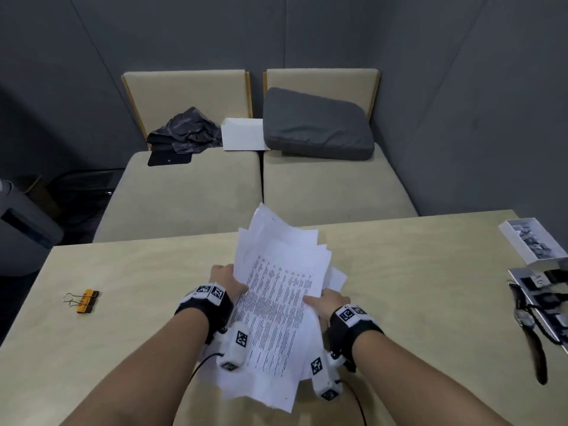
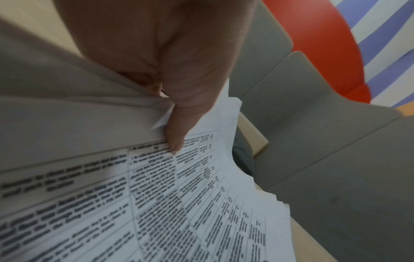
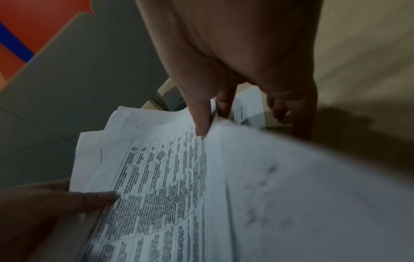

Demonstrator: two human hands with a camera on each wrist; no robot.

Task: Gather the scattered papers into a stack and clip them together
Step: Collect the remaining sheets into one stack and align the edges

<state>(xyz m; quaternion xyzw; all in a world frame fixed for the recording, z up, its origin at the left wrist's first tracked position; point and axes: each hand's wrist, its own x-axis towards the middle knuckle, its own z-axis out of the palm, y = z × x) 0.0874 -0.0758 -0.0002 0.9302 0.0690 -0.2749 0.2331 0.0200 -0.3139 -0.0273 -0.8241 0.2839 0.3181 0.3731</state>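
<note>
Nearest me, my two hands pinch one loose sheaf of papers (image 1: 276, 309) by its side edges, left hand (image 1: 226, 281) and right hand (image 1: 327, 301), thumbs on the printed top page. I can't count the sheets. The sheaf is lifted over the table (image 1: 123, 333), long axis running away from me. One binder clip (image 1: 82, 300) lies left; far right, one white box (image 1: 534, 244) holds small dark items
</note>
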